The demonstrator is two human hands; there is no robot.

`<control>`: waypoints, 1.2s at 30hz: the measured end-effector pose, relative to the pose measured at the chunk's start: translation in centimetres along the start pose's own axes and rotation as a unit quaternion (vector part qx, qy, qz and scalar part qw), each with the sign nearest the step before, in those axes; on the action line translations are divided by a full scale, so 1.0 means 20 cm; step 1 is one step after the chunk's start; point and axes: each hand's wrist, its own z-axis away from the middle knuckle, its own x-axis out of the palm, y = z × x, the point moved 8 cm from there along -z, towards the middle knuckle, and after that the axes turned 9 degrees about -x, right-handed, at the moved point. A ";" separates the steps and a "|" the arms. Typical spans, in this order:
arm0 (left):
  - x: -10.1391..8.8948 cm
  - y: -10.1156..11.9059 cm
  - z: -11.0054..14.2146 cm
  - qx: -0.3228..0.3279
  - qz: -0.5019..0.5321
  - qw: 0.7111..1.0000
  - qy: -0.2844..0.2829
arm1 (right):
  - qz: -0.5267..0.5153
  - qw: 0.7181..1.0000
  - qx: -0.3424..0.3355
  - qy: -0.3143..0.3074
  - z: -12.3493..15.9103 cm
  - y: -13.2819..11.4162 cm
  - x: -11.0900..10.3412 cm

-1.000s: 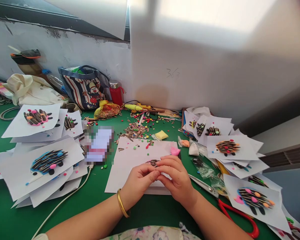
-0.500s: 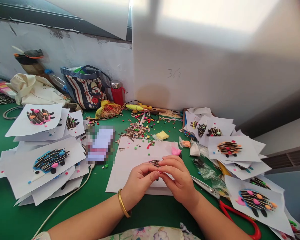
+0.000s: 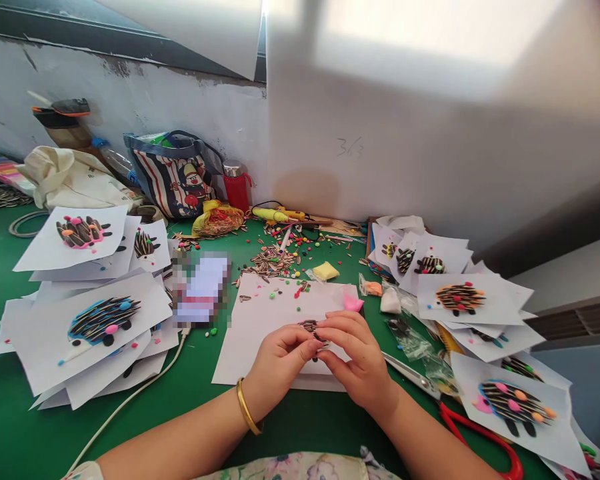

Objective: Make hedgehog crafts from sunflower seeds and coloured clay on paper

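My left hand (image 3: 283, 360) and my right hand (image 3: 357, 357) meet over a white sheet of paper (image 3: 245, 340). The left thumb and forefinger are pinched together, and the right fingers curl in against them. Whatever sits between the fingertips is too small to make out. Just beyond the fingers, a partly hidden patch of striped sunflower seeds (image 3: 309, 325) shows on the paper. A lump of pink clay (image 3: 353, 303) lies at the sheet's upper right corner. Small green clay balls (image 3: 273, 295) and loose seeds are scattered along its far part.
Paper sheets with seed hedgehogs (image 3: 100, 323) are piled at left, and another pile (image 3: 515, 400) at right. Red-handled scissors (image 3: 460, 420) lie beside my right forearm. A phone (image 3: 203, 287) with a cable stands left of the paper. Yellow clay (image 3: 325, 270) and a seed heap (image 3: 270, 260) lie beyond.
The fingertips have shifted slightly against each other; a speck of pink seen between them earlier is no longer clear. The whole view has moved very slightly.
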 end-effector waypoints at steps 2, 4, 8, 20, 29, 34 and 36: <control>0.00 0.00 0.00 -0.002 0.002 1.000 -0.006 | 0.000 1.000 -0.003 -0.001 0.00 0.00 0.00; 0.01 -0.01 0.00 -0.003 -0.001 1.000 -0.012 | 0.000 1.000 -0.006 0.004 0.00 0.00 0.00; 0.01 -0.03 0.00 -0.010 0.009 1.000 -0.021 | 0.004 1.000 -0.005 0.006 0.00 0.00 0.00; 0.00 -0.01 -0.01 -0.011 0.005 1.000 -0.006 | -0.011 1.000 0.000 -0.021 0.01 0.01 0.02; 0.00 -0.03 -0.01 0.003 0.002 1.000 -0.008 | -0.022 0.999 0.012 0.019 0.00 0.01 0.00; 0.00 -0.02 -0.01 0.008 -0.008 1.000 -0.004 | -0.020 1.000 0.017 0.002 0.00 0.01 0.00; 0.00 -0.01 -0.01 0.008 -0.002 1.000 -0.007 | -0.021 1.000 0.014 -0.005 0.00 0.01 0.00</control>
